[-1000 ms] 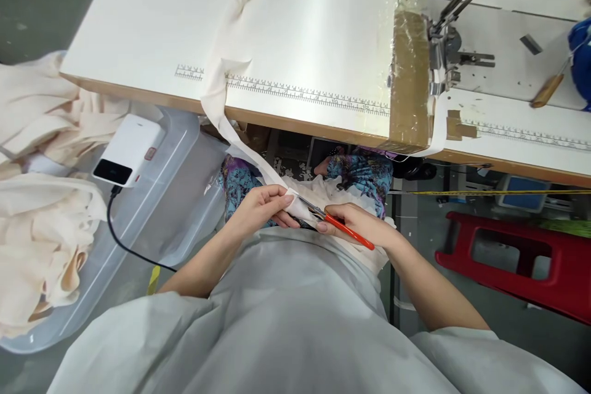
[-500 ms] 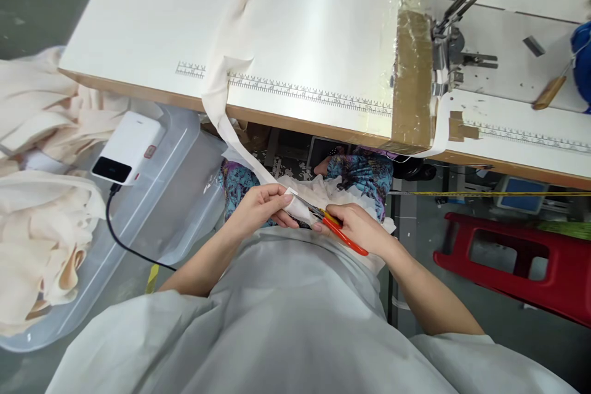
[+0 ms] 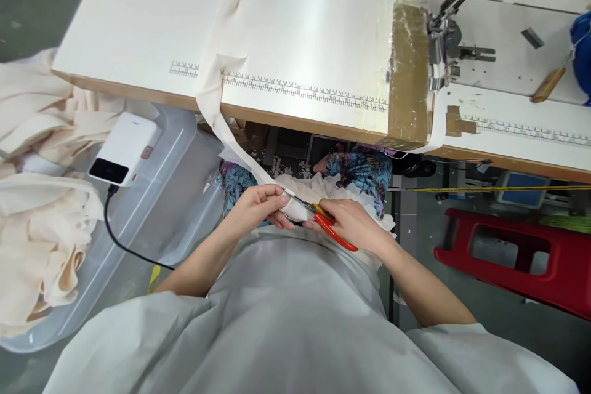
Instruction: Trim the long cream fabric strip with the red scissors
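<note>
Over my lap, my left hand [image 3: 264, 204] pinches the end of a pale fabric strip [image 3: 240, 151] between thumb and fingers. This strip runs up from my hand, over the table's front edge and across the tabletop. My right hand [image 3: 349, 221] is closed round scissors [image 3: 333, 233] with red and yellow handles. Their blades point left and lie at the strip, close to my left fingertips. Whether the blades are parted is hard to make out. Gathered pale cloth [image 3: 314, 188] lies on my lap behind the hands.
A white sewing table [image 3: 295, 24] with printed rulers spans the front, with a sewing machine [image 3: 450, 43] at right. To the left, a clear plastic bin [image 3: 173, 154] holds pale fabric [image 3: 50, 228] and a white power bank [image 3: 124, 149] with a cable. A red stool [image 3: 512, 258] is at right.
My right hand and the scissors have shifted slightly left, the blades reaching farther toward my left fingertips. My left hand keeps its pinch on the strip. The whole view has drifted a little.
</note>
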Motion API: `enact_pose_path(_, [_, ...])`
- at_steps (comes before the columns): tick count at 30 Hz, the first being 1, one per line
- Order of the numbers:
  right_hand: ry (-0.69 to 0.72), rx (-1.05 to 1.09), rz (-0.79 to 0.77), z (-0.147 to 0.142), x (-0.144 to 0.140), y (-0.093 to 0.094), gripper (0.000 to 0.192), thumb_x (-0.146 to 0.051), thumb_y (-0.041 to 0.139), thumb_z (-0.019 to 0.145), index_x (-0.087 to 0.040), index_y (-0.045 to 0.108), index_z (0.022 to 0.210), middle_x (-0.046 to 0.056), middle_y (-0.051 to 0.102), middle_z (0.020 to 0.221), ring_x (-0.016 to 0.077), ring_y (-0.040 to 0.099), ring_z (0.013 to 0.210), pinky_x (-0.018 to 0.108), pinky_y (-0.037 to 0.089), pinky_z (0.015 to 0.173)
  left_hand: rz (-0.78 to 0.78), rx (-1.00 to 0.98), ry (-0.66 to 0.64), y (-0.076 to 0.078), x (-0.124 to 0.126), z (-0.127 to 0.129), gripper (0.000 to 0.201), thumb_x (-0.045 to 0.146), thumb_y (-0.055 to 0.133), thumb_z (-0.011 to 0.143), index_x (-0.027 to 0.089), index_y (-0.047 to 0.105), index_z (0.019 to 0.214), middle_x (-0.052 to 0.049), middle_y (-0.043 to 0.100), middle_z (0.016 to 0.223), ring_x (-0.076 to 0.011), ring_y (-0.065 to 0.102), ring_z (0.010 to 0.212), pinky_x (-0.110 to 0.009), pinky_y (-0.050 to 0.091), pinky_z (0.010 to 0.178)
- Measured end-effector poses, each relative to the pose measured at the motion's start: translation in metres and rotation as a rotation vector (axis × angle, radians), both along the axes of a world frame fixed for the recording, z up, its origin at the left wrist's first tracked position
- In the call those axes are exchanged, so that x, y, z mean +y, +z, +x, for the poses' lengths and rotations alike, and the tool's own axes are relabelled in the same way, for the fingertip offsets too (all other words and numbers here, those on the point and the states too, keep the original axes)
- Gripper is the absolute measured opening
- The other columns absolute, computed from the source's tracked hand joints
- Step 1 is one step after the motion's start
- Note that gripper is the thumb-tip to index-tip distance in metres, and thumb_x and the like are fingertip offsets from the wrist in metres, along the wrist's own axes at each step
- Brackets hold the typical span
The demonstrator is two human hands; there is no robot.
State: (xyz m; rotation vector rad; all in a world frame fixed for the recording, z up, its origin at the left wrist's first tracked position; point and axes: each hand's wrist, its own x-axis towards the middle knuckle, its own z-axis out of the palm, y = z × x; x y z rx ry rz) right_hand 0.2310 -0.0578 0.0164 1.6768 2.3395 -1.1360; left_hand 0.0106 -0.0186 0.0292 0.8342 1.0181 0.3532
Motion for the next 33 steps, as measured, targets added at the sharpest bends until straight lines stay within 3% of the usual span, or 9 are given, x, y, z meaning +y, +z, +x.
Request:
enact_pose_path(8, [-0.122, 0.125, -0.053, 0.006, -0.001, -0.002, 0.053, -0.069, 0.047, 0.085, -0.021, 0.041, 0.063, -0.002, 0.045, 0.057, 0.0125, 0.035, 0.053, 0.027, 0.024, 0.054, 0.022, -0.012, -0.026, 0.000, 0.000, 0.001, 0.041, 0.053, 0.071, 0.076, 0.014, 0.059, 0.080, -0.005, 0.071, 0.063, -0.0213, 0.073, 0.064, -0.024, 0.055, 0.058])
enact_pose_path(14, [-0.332, 0.613, -0.193, -0.003, 0.010, -0.002, 0.036, -0.053, 0.064, 0.081, -0.019, 0.056, 0.087, 0.000, 0.058, 0.079, 0.0140, 0.051, 0.071, 0.025, 0.040, 0.064, 0.049, -0.034, -0.059, -0.007, -0.002, 0.004, 0.042, 0.054, 0.069, 0.079, 0.016, 0.053, 0.087, -0.004, 0.072, 0.065, -0.0222, 0.074, 0.067, -0.025, 0.056, 0.062])
enact_pose_path(19, [-0.409, 0.694, -0.082, -0.027, 0.011, -0.009, 0.025, -0.041, 0.062, 0.078, -0.019, 0.050, 0.075, -0.004, 0.047, 0.065, 0.0118, 0.044, 0.061, 0.024, 0.037, 0.056, 0.070, -0.088, -0.093, -0.011, -0.012, 0.011, 0.044, 0.062, 0.056, 0.085, 0.022, 0.041, 0.092, -0.002, 0.071, 0.063, -0.0225, 0.074, 0.067, -0.026, 0.054, 0.058])
enact_pose_path(22, [-0.413, 0.636, 0.088, -0.027, 0.009, -0.008, 0.022, -0.034, 0.056, 0.081, -0.020, 0.044, 0.069, -0.003, 0.046, 0.062, 0.0114, 0.044, 0.058, 0.024, 0.037, 0.056, 0.232, 0.004, -0.135, 0.006, -0.001, 0.004, 0.038, 0.058, 0.052, 0.089, 0.021, 0.045, 0.095, -0.005, 0.072, 0.075, -0.0212, 0.073, 0.070, -0.027, 0.055, 0.059])
enact_pose_path(25, [-0.389, 0.588, 0.221, -0.018, 0.005, -0.002, 0.017, -0.031, 0.054, 0.084, -0.020, 0.047, 0.073, -0.002, 0.050, 0.066, 0.0124, 0.047, 0.060, 0.024, 0.039, 0.058, 0.623, 0.236, -0.020, 0.040, 0.037, -0.017, 0.031, 0.048, 0.056, 0.090, 0.018, 0.055, 0.095, -0.007, 0.072, 0.090, -0.0164, 0.069, 0.066, -0.027, 0.053, 0.059])
enact_pose_path(28, [-0.378, 0.604, 0.230, -0.011, 0.000, 0.004, 0.013, -0.031, 0.053, 0.086, -0.021, 0.050, 0.079, 0.000, 0.056, 0.071, 0.0137, 0.052, 0.063, 0.024, 0.043, 0.061, 1.027, 0.576, 0.330, 0.068, 0.104, -0.039, 0.020, 0.036, 0.054, 0.090, 0.017, 0.060, 0.090, -0.004, 0.069, 0.079, -0.0142, 0.062, 0.061, -0.028, 0.050, 0.063])
enact_pose_path(30, [-0.392, 0.620, 0.210, -0.011, -0.004, 0.006, 0.014, -0.032, 0.052, 0.087, -0.021, 0.050, 0.080, 0.001, 0.059, 0.074, 0.0143, 0.054, 0.065, 0.024, 0.045, 0.062, 1.195, 0.820, 0.482, 0.076, 0.154, -0.045, 0.011, 0.028, 0.056, 0.085, 0.018, 0.060, 0.088, -0.005, 0.068, 0.085, -0.0185, 0.063, 0.076, -0.033, 0.049, 0.075])
enact_pose_path(33, [-0.428, 0.621, 0.203, -0.012, -0.008, 0.007, 0.017, -0.035, 0.051, 0.088, -0.021, 0.050, 0.079, 0.001, 0.058, 0.072, 0.0144, 0.053, 0.063, 0.024, 0.045, 0.059, 1.179, 1.104, 0.329, 0.072, 0.213, -0.037, 0.017, 0.032, 0.064, 0.077, 0.018, 0.060, 0.087, -0.013, 0.066, 0.095, -0.0310, 0.059, 0.097, -0.043, 0.046, 0.084])
